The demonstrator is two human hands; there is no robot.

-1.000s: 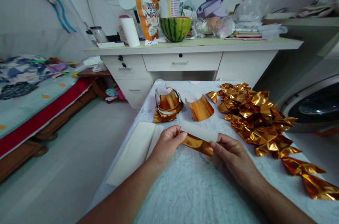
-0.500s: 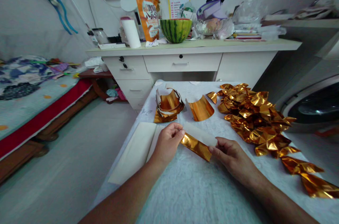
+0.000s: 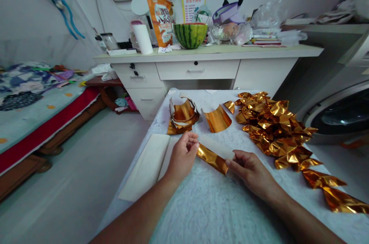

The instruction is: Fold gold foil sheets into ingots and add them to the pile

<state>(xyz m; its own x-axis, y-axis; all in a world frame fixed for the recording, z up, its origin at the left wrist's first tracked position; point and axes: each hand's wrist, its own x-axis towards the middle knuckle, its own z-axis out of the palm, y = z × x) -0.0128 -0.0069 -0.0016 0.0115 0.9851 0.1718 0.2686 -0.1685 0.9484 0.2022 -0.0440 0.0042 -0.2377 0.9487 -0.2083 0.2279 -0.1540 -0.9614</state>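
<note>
A narrow sheet of gold foil paper [image 3: 212,158], with a white side showing above the gold band, is stretched between my two hands over the table. My left hand [image 3: 184,153] pinches its left end between thumb and fingers. At its right end my right hand [image 3: 245,167] grips the edge, thumb in front. Just beyond the hands lie a curled gold sheet [image 3: 218,118] and a loose stack of curved gold and white strips [image 3: 183,115]. A pile of folded gold foil pieces [image 3: 271,121] spreads along the table's right side.
White paper sheets [image 3: 147,165] lie left of my hands on the cloth-covered table [image 3: 201,205]. Behind stands a white desk [image 3: 198,69] bearing half a watermelon [image 3: 190,35] and an orange pouch [image 3: 161,21]. A bed [image 3: 43,109] is at left, a washing machine [image 3: 340,98] at right.
Both hands keep their hold on the gold foil paper, with hardly any movement. The whole view has shifted slightly.
</note>
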